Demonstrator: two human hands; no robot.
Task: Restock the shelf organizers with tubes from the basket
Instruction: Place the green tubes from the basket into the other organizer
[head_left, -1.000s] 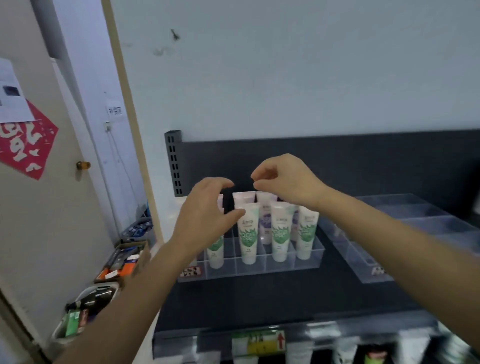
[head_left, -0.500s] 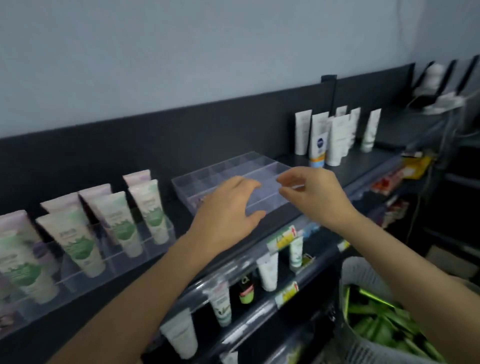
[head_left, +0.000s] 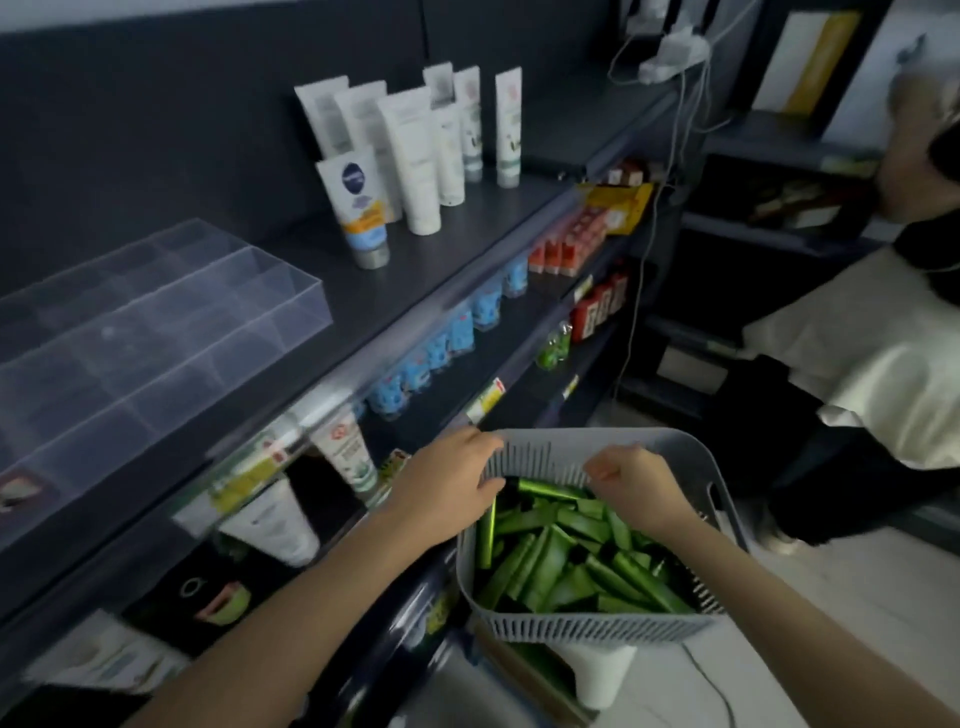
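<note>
A grey slotted basket (head_left: 597, 626) sits low at the centre right, filled with several green tubes (head_left: 563, 564). My left hand (head_left: 447, 488) reaches over the basket's far left corner, fingers and thumb spread, just above the tubes. My right hand (head_left: 636, 488) hangs over the tubes near the far wall with its fingers curled downward; what lies under them is hidden. On the dark top shelf at the left stands a clear acrylic organizer (head_left: 156, 322) with its compartments bare.
White tubes (head_left: 415, 156) stand upright on the top shelf right of the organizer. Lower shelves (head_left: 467, 332) hold blue, red and green packs and more tubes. A person in a white top (head_left: 857, 364) stands close on the right. Cables hang at the shelf's end.
My view swung right and down from the stocked organizer to the basket. Both hands dropped from shelf height to the basket's far side.
</note>
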